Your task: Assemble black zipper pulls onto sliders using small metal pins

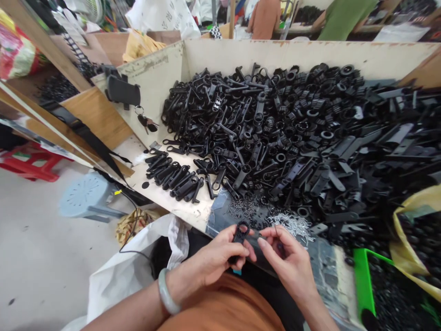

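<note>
My left hand [220, 257], with a pale bangle [167, 292] on its wrist, is closed around a black plastic part with a ring-shaped end [242, 228]. The ring points up and away from me. Just to the right, my right hand [287, 255] has its thumb and fingertips pinched together near that ring. Whatever sits in the pinch is too small to make out. Beyond the hands lie a patch of small dark pieces [243, 207] and a heap of silvery pins or screws [292, 225].
A large pile of black plastic parts [255, 119] fills the walled bench. Several assembled-looking black pieces [177, 179] lie in a row at left. A green bin [363, 280] and a yellow sack [406, 230] stand at right. Keys [147, 122] hang on the left wall.
</note>
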`<state>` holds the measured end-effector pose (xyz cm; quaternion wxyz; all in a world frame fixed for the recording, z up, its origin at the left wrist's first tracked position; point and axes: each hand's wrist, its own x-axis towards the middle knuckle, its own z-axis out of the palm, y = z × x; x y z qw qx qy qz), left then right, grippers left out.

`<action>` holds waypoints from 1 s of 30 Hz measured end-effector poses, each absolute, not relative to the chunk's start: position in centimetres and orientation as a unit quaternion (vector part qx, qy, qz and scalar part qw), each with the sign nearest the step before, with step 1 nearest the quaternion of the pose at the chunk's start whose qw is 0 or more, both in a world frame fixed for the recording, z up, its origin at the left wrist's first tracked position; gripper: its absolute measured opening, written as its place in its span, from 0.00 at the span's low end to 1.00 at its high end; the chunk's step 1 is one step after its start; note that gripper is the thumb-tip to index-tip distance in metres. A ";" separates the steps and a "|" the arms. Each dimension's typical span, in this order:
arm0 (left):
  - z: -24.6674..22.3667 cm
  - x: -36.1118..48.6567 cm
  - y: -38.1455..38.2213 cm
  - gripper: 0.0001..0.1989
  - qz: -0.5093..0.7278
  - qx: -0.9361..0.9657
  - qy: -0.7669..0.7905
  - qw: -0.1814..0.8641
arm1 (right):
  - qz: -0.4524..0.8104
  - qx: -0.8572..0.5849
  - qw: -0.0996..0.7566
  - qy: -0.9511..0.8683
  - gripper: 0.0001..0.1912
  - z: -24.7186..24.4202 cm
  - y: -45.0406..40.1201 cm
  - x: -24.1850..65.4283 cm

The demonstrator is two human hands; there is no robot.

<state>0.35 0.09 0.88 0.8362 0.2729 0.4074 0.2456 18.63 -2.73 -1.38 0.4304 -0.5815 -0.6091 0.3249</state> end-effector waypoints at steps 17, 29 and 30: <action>-1.0 -0.6 0.1 0.09 0.202 0.540 0.465 0.672 | 0.344 -0.557 0.325 -0.683 0.04 -1.6 -2.3 17.9; -1.5 -0.4 0.0 0.11 0.242 0.490 0.449 0.707 | 0.227 -0.512 0.365 -0.744 0.09 -0.8 -2.8 17.4; -1.9 -0.5 0.1 0.13 0.245 0.497 0.440 0.707 | 0.219 -0.506 0.361 -0.752 0.09 -0.9 -2.9 17.3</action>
